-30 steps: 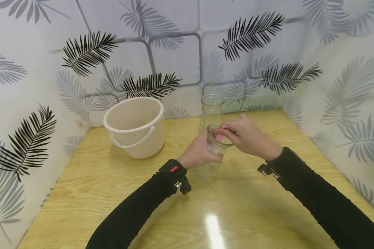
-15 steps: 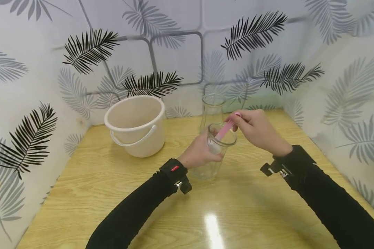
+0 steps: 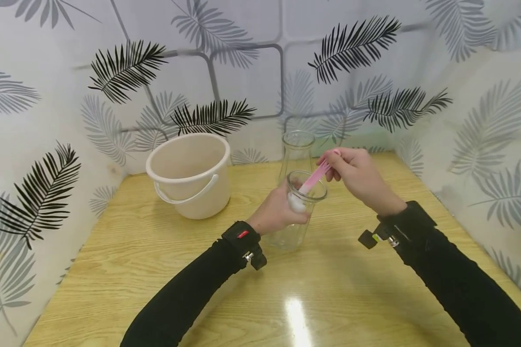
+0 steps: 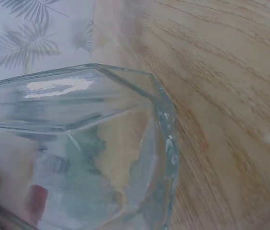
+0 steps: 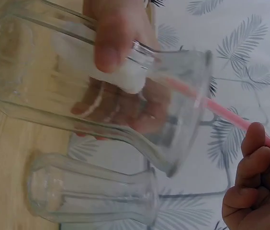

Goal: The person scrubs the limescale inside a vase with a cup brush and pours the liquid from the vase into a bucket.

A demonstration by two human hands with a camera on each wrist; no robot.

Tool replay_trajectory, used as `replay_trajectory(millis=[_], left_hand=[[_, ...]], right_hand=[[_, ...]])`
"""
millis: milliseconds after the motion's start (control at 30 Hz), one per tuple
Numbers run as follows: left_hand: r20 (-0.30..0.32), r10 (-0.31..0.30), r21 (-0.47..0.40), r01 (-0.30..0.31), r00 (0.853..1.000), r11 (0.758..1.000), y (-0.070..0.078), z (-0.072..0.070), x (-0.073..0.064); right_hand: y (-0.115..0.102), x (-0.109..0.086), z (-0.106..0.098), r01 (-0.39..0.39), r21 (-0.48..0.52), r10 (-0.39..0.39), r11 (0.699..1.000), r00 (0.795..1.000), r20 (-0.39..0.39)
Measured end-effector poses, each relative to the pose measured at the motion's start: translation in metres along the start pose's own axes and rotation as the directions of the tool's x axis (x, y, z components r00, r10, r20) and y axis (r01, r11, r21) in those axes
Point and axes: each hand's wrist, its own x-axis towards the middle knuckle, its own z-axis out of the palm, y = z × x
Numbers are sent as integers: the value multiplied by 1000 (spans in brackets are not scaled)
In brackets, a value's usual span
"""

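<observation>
My left hand (image 3: 278, 212) grips a clear, faceted glass vase (image 3: 288, 238) around its upper part, and the vase leans slightly, its mouth toward the right. Inside the neck is the white sponge head (image 5: 134, 79) of a bottle brush. The pink handle (image 3: 316, 177) sticks out above the rim, and the fingers of my right hand (image 3: 358, 178) pinch its end. In the left wrist view the thick lower part of the vase (image 4: 77, 108) fills much of the picture, while a fingertip shows through the glass.
A second clear glass vase (image 3: 298, 150) stands just behind the held one, near the back wall. To the left is a cream bucket (image 3: 201, 202) with its handle down. Patterned sheeting (image 3: 252, 82) encloses the wooden tabletop (image 3: 226, 289).
My right hand has risen and shifted right from the vase mouth, drawing more of the pink handle out. The sponge has come up into the neck. My left hand stays put.
</observation>
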Motion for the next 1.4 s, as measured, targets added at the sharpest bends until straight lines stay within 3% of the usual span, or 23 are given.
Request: replay_trajectory(millis=[167, 300, 400, 533, 667, 800, 933, 1067, 1233, 1400], left_hand=[[14, -2, 59, 1, 1000, 998, 0, 1, 1], [28, -1, 51, 0, 1000, 999, 1, 2, 0], [26, 6, 63, -8, 1000, 998, 2, 2, 0], [25, 21, 23, -21, 999, 1000, 3, 4, 1], [11, 55, 25, -56, 998, 998, 3, 3, 3], [-2, 64, 48, -64, 998, 997, 3, 1, 3], [-8, 22, 15, -22, 1000, 1000, 0, -1, 1], [-11, -8, -5, 8, 1000, 1000, -4, -3, -1], [16, 22, 29, -23, 1000, 999, -2, -3, -2], [26, 19, 42, -20, 999, 999, 0, -3, -2]], right_hand=[[12, -3, 23, -19, -71, 30, 997, 987, 158], [16, -4, 28, -9, -74, 22, 997, 983, 180], [12, -2, 20, -27, -10, 28, 1000, 991, 134], [0, 2, 0, -32, 129, 31, 991, 999, 9], [-11, 7, -20, 10, 233, 23, 972, 990, -137], [-14, 8, -26, 18, 245, 25, 969, 985, -168], [-10, 6, -17, -8, 202, 27, 979, 996, -89], [-1, 3, -1, -51, 128, 47, 990, 998, 37], [10, 1, 19, -77, 24, 70, 997, 975, 211], [14, 0, 27, -9, -49, 21, 999, 965, 261]])
